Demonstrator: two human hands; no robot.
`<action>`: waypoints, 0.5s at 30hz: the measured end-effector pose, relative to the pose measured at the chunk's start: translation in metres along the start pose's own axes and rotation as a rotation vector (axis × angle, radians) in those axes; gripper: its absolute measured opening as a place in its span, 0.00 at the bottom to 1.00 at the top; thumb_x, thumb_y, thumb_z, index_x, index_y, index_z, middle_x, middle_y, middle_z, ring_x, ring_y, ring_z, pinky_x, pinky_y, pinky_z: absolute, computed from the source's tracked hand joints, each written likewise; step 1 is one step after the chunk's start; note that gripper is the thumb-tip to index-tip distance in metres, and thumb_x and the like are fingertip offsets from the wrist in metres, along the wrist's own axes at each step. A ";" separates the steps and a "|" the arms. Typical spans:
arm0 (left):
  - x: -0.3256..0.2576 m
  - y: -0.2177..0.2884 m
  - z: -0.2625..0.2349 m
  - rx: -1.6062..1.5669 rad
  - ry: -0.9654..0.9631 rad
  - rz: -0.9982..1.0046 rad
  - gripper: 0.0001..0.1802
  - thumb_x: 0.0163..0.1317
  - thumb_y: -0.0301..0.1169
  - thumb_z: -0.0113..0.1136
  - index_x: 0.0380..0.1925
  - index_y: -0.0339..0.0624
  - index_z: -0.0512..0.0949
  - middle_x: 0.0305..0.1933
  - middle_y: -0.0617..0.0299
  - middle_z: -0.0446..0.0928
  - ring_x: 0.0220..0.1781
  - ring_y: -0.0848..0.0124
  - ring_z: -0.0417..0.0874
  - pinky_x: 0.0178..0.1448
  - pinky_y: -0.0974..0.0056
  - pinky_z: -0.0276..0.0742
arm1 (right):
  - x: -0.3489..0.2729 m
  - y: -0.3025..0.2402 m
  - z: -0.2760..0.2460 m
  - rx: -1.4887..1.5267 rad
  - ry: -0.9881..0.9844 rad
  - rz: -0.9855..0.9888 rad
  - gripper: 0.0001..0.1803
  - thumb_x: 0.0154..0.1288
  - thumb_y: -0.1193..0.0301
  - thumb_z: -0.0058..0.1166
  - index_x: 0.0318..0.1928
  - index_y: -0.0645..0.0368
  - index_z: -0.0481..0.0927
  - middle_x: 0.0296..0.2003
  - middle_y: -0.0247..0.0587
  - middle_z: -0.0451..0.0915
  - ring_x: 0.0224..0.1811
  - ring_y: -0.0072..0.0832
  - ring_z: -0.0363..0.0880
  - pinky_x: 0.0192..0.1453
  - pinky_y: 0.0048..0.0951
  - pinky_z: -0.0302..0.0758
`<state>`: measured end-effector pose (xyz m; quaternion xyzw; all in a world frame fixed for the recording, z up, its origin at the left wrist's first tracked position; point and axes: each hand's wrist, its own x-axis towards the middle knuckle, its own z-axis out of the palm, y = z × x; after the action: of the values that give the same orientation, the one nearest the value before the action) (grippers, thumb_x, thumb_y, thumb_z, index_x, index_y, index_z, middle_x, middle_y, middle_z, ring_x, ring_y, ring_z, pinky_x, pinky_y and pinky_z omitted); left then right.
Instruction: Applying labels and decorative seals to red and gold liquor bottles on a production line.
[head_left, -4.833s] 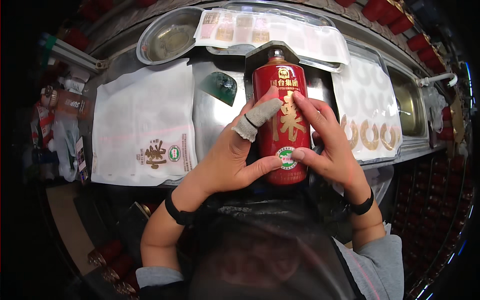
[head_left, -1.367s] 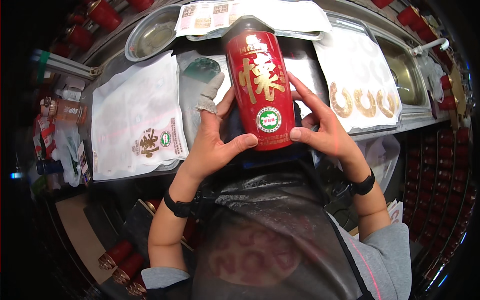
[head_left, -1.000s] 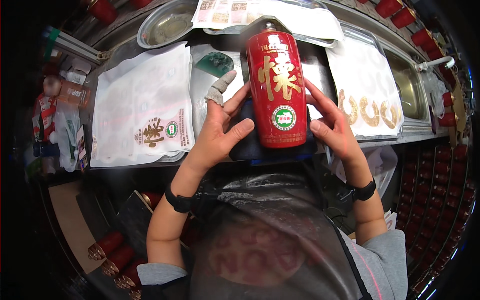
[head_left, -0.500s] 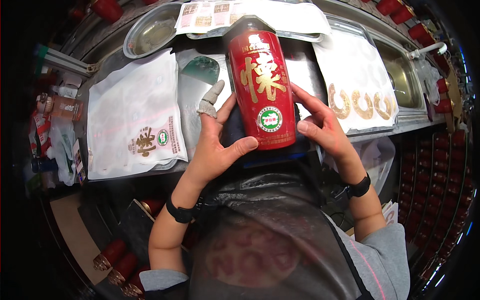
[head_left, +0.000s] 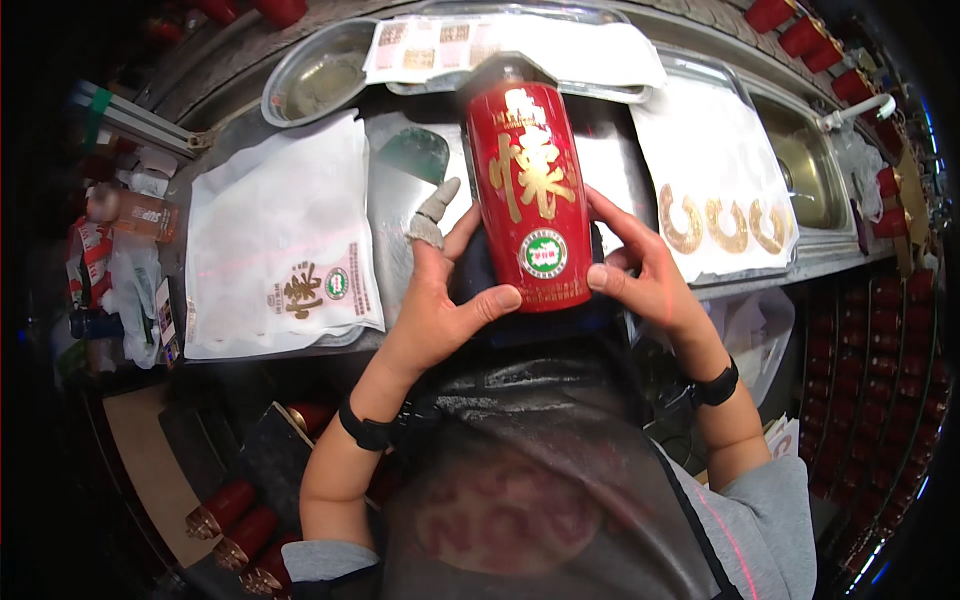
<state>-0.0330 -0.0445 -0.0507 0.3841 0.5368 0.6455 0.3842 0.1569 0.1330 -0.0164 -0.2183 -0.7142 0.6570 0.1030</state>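
A glossy red bottle [head_left: 528, 235] with large gold characters and a round green-and-white emblem lies tilted before me, its narrower dark end away from me. My left hand [head_left: 432, 305] is curved against its left side, the thumb pressing near the base. Pale wrappings cover the left index finger. On the opposite side my right hand [head_left: 655, 275] cups the bottle, with its thumb at the lower right edge. Fingers behind the bottle are hidden. Beneath it is a dark cloth-like support [head_left: 480, 265].
White decal sheets [head_left: 270, 220] lie at left, gold-patterned ones [head_left: 690, 150] at right, and more [head_left: 590, 55] on a tray behind. A green scraper-like piece [head_left: 415, 152] rests on the metal bench. A metal bowl [head_left: 285, 90], a sink [head_left: 810, 165] and several red bottles [head_left: 870, 330] surround it.
The whole view has shifted slightly. The bottle sits a little lower in the picture with both hands still around it; the right thumb now meets its edge lower down.
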 end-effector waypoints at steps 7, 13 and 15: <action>0.002 0.019 0.005 0.084 -0.004 0.024 0.63 0.55 0.43 0.77 0.75 0.33 0.38 0.78 0.38 0.49 0.81 0.52 0.53 0.81 0.52 0.47 | 0.001 -0.012 -0.007 0.004 0.001 -0.009 0.44 0.64 0.63 0.65 0.77 0.55 0.59 0.65 0.46 0.73 0.24 0.07 0.66 0.31 0.14 0.67; 0.003 0.026 0.020 0.248 0.037 0.021 0.66 0.51 0.41 0.79 0.75 0.36 0.37 0.77 0.43 0.48 0.79 0.53 0.56 0.81 0.51 0.48 | 0.016 -0.021 -0.017 0.037 0.295 0.158 0.22 0.72 0.68 0.55 0.63 0.63 0.76 0.50 0.42 0.84 0.42 0.17 0.80 0.46 0.24 0.78; 0.005 0.023 0.021 0.231 0.036 0.031 0.66 0.51 0.40 0.79 0.75 0.36 0.37 0.76 0.41 0.51 0.79 0.53 0.57 0.81 0.51 0.48 | 0.024 -0.012 -0.022 0.294 0.390 0.182 0.22 0.72 0.66 0.54 0.62 0.63 0.77 0.47 0.39 0.85 0.33 0.14 0.75 0.37 0.20 0.74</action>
<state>-0.0176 -0.0349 -0.0249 0.4224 0.6086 0.5918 0.3178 0.1434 0.1624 -0.0058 -0.3866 -0.5552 0.7059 0.2098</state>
